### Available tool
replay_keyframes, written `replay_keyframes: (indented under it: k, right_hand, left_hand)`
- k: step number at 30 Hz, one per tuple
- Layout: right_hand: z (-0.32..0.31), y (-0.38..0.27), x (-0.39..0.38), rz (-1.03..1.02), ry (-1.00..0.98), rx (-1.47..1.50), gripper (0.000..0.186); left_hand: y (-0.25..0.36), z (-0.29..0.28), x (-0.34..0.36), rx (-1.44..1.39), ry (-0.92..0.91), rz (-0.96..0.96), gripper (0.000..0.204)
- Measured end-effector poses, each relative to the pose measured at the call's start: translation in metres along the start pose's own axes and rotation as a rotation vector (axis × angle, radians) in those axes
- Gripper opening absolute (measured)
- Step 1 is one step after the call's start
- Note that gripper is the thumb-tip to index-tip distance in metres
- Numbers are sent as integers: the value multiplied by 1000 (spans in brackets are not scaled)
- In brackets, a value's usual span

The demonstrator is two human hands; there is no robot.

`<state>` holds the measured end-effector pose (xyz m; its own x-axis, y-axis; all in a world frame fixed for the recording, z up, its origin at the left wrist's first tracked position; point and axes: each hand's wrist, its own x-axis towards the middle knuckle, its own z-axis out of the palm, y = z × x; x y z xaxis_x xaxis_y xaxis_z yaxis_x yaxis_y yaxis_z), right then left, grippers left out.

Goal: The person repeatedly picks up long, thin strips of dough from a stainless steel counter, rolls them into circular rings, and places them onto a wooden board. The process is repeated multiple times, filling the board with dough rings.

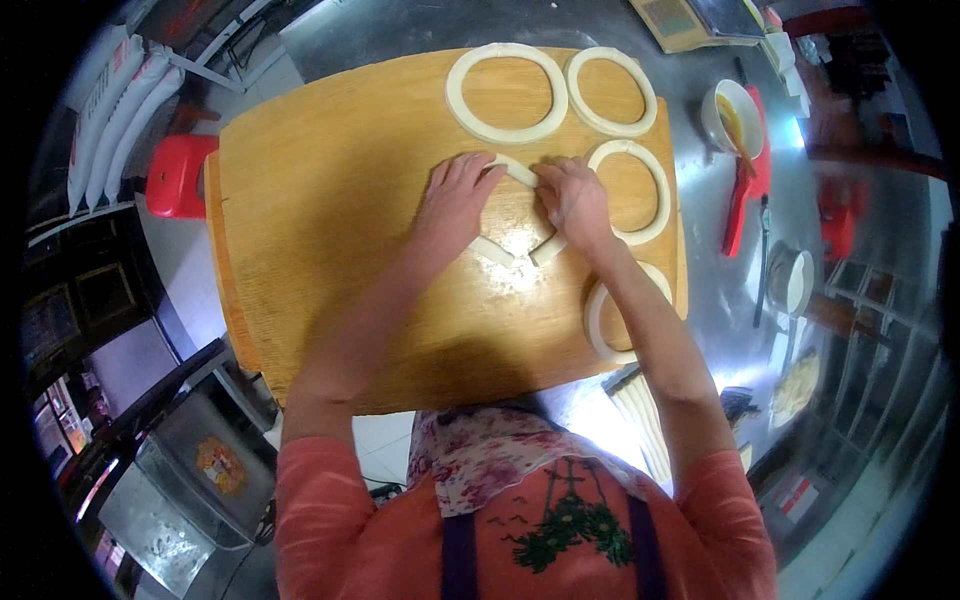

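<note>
Both hands (460, 205) hold a smooth, apparently doughy, pale open ring (519, 171).

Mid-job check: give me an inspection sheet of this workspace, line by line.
Surface: wooden board; grey metal table to its right.
Job's things: pale strip, partly hidden by the hands, two ends apart; four pale rings on the board's right part.
Clutter: white bowl with yellow contents; long red object.
Hands: left hand and right hand touch the strip; grip unclear.
Cables: cannot tell at the dim edges.
Surroundings: red stool, white sacks at left.
</note>
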<state>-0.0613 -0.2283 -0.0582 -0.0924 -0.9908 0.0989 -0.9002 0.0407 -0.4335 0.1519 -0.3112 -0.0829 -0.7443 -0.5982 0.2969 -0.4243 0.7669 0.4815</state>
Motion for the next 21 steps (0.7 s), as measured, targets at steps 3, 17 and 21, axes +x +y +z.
replay_keyframes:
  k: [3, 17, 21]
  right_hand:
    - [9, -1, -3, -151, 28, 117, 34]
    - [8, -40, -78, 237, 135, 145, 33]
    - [10, -22, -79, 232, 158, 178, 30]
  left_hand:
    - [-6, -20, -35, 50, -159, -87, 48]
    - [25, -3, 0, -182, -169, 116, 41]
    - [20, 26, 28, -201, -322, 276, 29]
